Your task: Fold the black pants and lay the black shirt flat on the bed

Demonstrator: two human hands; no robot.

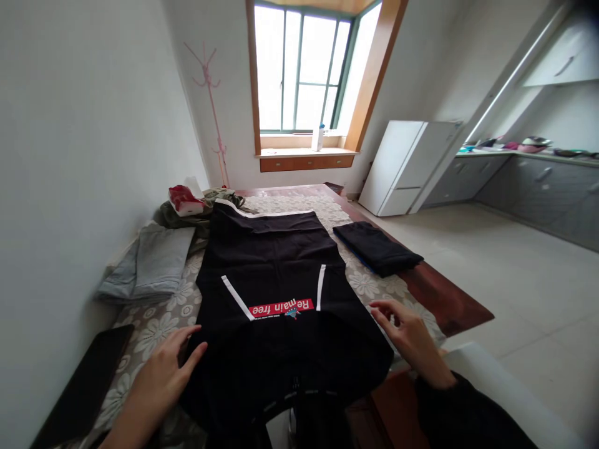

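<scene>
**Asker:** Black fabric fills the middle of the view. What is it, and where does it lie?

**Describer:** It is a black garment [276, 293] with white stripes and a red band reading "Remain free". It lies spread flat on a table [449, 305] covered by a lace floral cloth [154, 324], and its near end hangs over the near edge toward the person.

**Asker:** What are the hands doing?

**Describer:** The left hand [163, 368] rests flat and open at the garment's left side near the near edge, fingertips on the fabric, gripping nothing. The right hand [409, 337] is open too, fingers loosely curled just beside the garment's right side; I cannot tell whether it touches the fabric.

**Asker:** What else is on the table?

**Describer:** A folded black cloth [377, 248] sits near the right edge. Folded grey jeans [150, 262] lie along the left edge, with a heap of olive clothing [196, 209] and a red-and-white item [183, 199] at the far left corner. A dark flat object [84, 386], perhaps a tablet, lies at the near left corner.

**Asker:** What could go wrong from here?

**Describer:** In my judgement, the overhanging end could pull the garment off the near edge, since neither hand pins it firmly. Sliding it could also bunch the lace cloth or nudge the dark object off its corner.
</scene>
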